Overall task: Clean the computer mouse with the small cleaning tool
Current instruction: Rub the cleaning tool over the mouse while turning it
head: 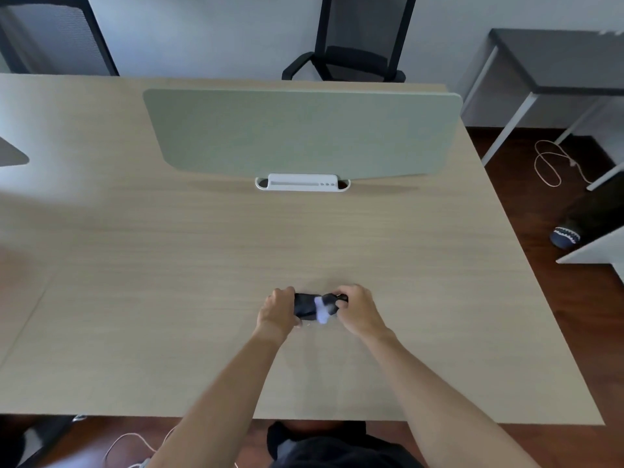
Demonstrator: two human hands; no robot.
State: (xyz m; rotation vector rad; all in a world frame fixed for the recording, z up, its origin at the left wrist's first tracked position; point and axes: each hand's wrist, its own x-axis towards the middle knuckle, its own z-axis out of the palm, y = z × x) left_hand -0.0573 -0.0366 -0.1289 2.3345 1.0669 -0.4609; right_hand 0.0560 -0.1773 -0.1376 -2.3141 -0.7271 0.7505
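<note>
Cleaning apparently under way, not finished: tool already on the mouse, how much is wiped impossible to tell.

Broad tabletop point(169, 298) of pale wood-grain laminate, matte, flat, square-edged. Upright across its far half, a sage-green divider panel point(304, 133), felt-like, with rounded corners, seated in a glossy white plastic bracket point(301, 182). Beyond, two black mesh-backed chairs point(358, 38).

Near the front middle of the tabletop, between both hands, the computer mouse point(305, 306): dark, smooth, rounded plastic, blurred. Left hand point(278, 312) curled round its left end, grip closed on it. Right hand point(359, 310) curled at its right end, grip pinched on the small cleaning tool point(322, 310), a soft-looking white piece with a dark part, lying across the mouse; exact shape too blurred to judge.
</note>
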